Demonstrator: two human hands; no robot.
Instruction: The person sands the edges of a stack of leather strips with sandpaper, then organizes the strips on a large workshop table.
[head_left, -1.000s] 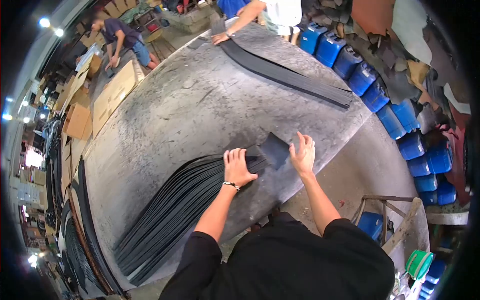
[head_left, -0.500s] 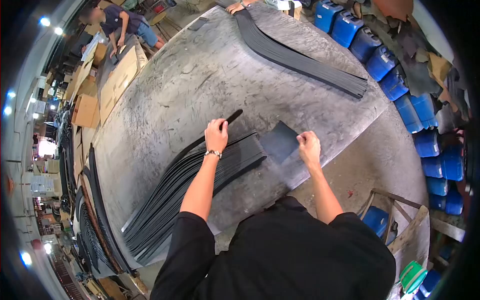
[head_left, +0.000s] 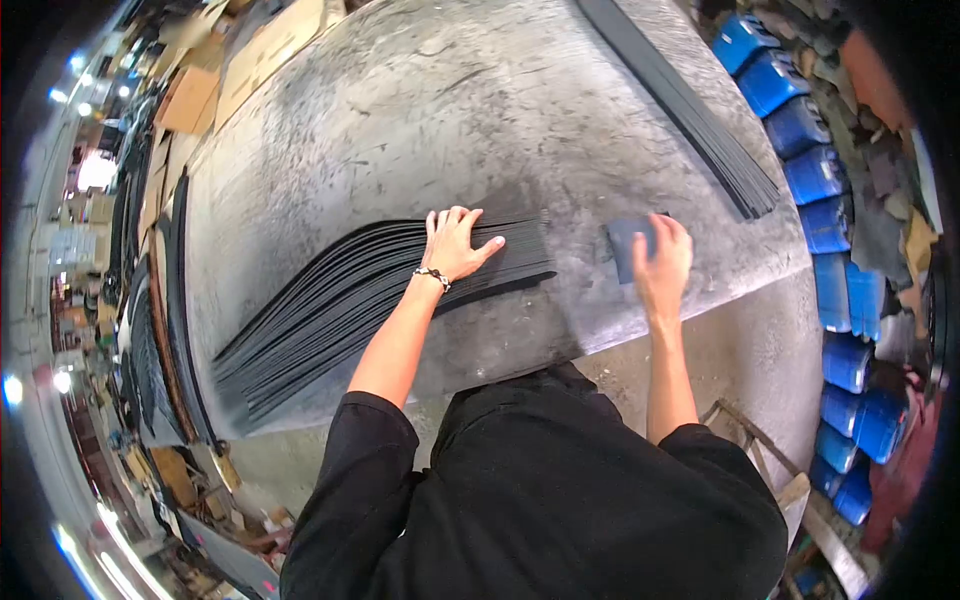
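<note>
A fanned bundle of dark strips point(head_left: 340, 290) lies on the grey table point(head_left: 400, 130). My left hand point(head_left: 457, 245), with a bracelet at the wrist, rests on the bundle's upper edge near its right end, fingers spread. To the right of the bundle, my right hand point(head_left: 662, 262) is at a small dark blue-grey sheet point(head_left: 627, 248). Its fingers are blurred and partly overlap the sheet, so whether they grip it is unclear.
Another bundle of dark strips point(head_left: 690, 110) lies across the table's upper right. Blue containers point(head_left: 800, 130) line the floor beyond the right edge. Cardboard point(head_left: 270, 55) is at the upper left, and long dark strips point(head_left: 178, 290) hang by the left edge.
The single strip that my left hand held above the bundle now lies along it, and that hand has spread open. The sheet by my right hand looks smaller. The view has shifted.
</note>
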